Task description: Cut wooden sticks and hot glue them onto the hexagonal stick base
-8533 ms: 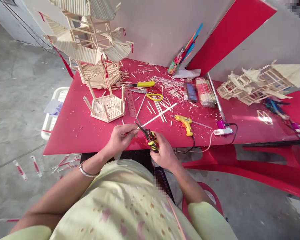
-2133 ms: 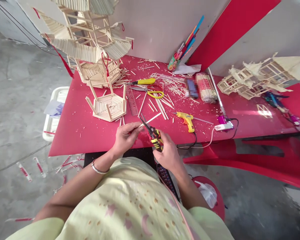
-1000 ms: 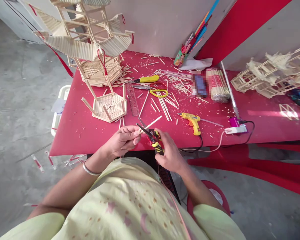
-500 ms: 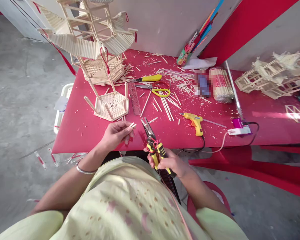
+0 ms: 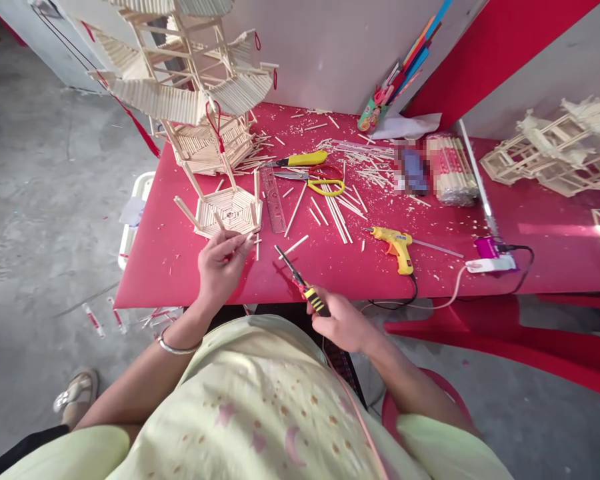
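Mid-frame, right hand (image 5: 343, 321) is clasping yellow-black pliers (image 5: 317, 302); left hand (image 5: 221, 265), pinching pale-wood stick (image 5: 251, 236), is risking jolting nearby hexagonal pale-wood base (image 5: 230, 203).

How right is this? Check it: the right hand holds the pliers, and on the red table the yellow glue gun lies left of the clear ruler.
Wrong side: the yellow glue gun lies right of the clear ruler on the red table, as the head view shows. The right hand does hold the pliers.

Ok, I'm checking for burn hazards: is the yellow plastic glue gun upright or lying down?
Lying down: the yellow glue gun shows its whole side profile, flat on the red tabletop.
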Motion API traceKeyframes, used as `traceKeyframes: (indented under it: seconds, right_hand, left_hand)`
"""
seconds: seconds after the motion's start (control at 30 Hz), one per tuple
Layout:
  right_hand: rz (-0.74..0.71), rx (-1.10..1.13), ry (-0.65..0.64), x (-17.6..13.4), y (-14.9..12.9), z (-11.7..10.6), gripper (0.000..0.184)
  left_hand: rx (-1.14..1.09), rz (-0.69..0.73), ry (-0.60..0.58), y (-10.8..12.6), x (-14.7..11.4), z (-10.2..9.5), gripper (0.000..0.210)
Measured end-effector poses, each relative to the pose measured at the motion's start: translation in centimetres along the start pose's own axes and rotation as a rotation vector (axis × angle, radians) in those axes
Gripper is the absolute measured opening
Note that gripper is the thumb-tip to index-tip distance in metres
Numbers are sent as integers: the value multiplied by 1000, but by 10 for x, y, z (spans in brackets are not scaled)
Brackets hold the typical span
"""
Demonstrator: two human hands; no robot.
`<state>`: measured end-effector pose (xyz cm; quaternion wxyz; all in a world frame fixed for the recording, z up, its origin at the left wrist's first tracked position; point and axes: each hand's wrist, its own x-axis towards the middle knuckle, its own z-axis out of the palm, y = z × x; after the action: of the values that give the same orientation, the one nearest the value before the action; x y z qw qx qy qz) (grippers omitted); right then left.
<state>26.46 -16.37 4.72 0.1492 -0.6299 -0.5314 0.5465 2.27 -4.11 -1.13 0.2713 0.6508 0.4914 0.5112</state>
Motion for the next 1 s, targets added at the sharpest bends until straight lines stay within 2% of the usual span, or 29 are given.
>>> traceKeyframes:
  seconds: [0.03,0.1,0.17,0.3,0.43,0.53,0.7,0.8,0.87,1.0]
  right_hand:
    - [-31,-202,82,-3,-2,-1,45]
    - [-37,-515,203,-8,-3,-2,56]
    - [5,-704,246,-10,-3,-2,56]
    - [41,-870,250,-11,0,-3,51]
    - [68,-971,276,-11,-3,-4,45]
    - [71,-1038,321,-11,-7,-4,46]
    - [25,-1071,379,-10,-5,-8,69]
    - [1,-1056,381,-15,4,-15,75]
    - [20,-1031,368,-20,11,-20,74]
    - [64,-951,432,-27,21,-26,73]
  left_hand:
    - [-101,-63,-13,5,2,0,21]
    - [-209,-140,-120,13,7,3,23]
    - [-264,-166,-233,19,10,7,25]
    - [-314,-135,-430,19,15,20,24]
    - [-213,-84,-549,12,16,28,22]
    - [-146,-37,-558,10,15,34,21]
    - [-170,58,-480,14,11,39,17]
    - [-276,-44,-363,14,8,38,18]
    - [-307,-145,-329,13,7,37,22]
    - [-282,-333,-449,12,2,37,32]
